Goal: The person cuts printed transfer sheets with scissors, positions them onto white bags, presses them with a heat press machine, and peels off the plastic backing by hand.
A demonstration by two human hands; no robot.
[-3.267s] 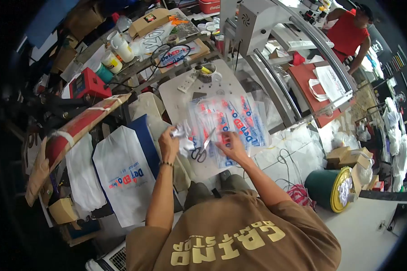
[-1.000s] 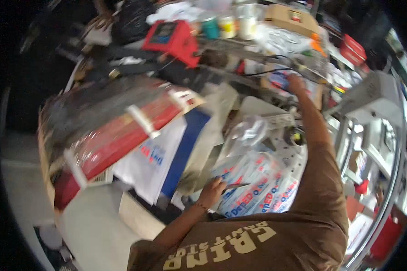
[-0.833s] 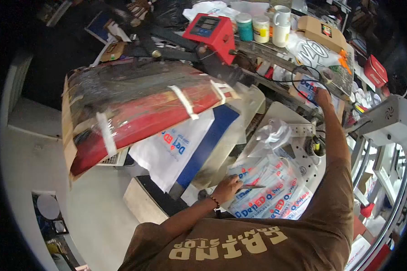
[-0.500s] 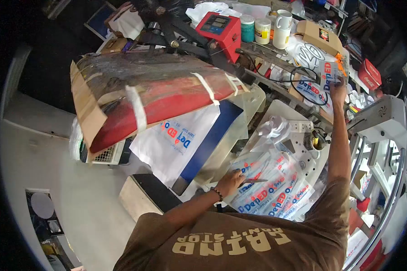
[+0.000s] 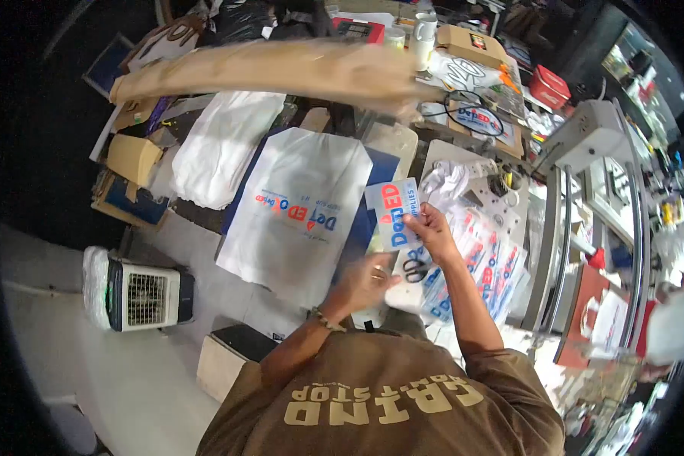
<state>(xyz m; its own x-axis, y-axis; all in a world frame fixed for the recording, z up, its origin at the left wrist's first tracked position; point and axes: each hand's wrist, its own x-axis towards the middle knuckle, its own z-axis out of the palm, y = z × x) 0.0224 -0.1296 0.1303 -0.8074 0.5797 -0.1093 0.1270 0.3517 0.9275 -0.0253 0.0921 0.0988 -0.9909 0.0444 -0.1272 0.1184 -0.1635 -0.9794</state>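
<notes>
My right hand (image 5: 433, 232) pinches a clear transfer sheet (image 5: 393, 213) printed "DepED" in red and blue. My left hand (image 5: 363, 283), smeared by motion, is just left of that sheet's lower edge; its finger position is unclear. Close to it show the dark looped handles of what looks like a pair of scissors (image 5: 416, 267). Left of both hands, white fabric (image 5: 300, 197) lies flat over the blue pad (image 5: 384, 169) of a heat press, with a small DepED print on it. More printed transfer sheets (image 5: 479, 266) lie in a pile to the right.
Above the fabric, the press's cardboard-covered upper plate (image 5: 266, 72) is raised and blurred. Another white cloth (image 5: 224, 148) lies at left. An air cooler (image 5: 148, 295) stands on the floor. Mugs (image 5: 424, 38) and a looped black cable (image 5: 471, 114) are on the back bench.
The press plate has lifted, uncovering the white fabric. My right hand has brought the transfer sheet from the back bench toward me. My left hand has moved left from the pile of sheets.
</notes>
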